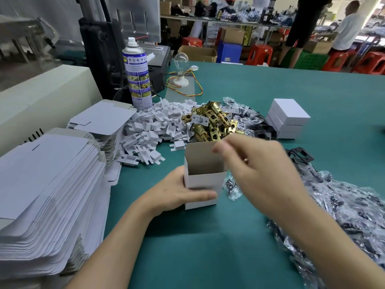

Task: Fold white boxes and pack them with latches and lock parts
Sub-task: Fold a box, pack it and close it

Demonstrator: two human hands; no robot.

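Bright, even indoor light; motion-blurred right hand [263, 174]; wide-angle bending at edges.

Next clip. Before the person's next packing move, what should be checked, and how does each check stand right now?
1. The open box stands upright, mouth up: ok.
2. The left hand grips its front wall: ok.
3. The right hand carries a part: cannot tell, blurred.
4. The box has something inside: cannot tell, bottom hidden.
5. The brass latches lie piled just behind it: ok.
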